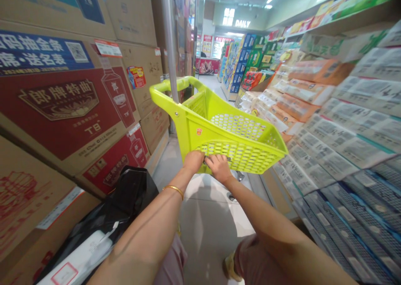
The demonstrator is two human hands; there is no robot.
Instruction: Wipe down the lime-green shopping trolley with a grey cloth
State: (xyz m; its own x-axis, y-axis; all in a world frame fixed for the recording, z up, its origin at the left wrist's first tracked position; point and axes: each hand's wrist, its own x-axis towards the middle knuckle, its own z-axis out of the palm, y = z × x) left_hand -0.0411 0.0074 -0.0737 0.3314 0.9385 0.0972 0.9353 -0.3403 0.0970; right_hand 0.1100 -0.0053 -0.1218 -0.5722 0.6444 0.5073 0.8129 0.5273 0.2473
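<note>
A lime-green plastic shopping cart (238, 134) with perforated sides stands turned sideways in front of me, its handle (171, 84) at the upper left. Both my hands are low against its near side. My left hand (193, 161), below a gold bangle (173, 189), closes on a thin dark bar (205, 160) beside the basket wall. Just to the right, my right hand (219, 167) curls its fingers over the same dark bar, which shows again past the fingertips. Whether the bar belongs to the cart cannot be told. Nothing is visible inside the basket.
Stacked cartons (69, 97) line the left, with a black bag (125, 197) and a white item (81, 255) near me. A metal pole (171, 34) rises behind the cart handle. Packaged tissue (344, 130) fills the right shelves. The tiled aisle (219, 84) runs ahead.
</note>
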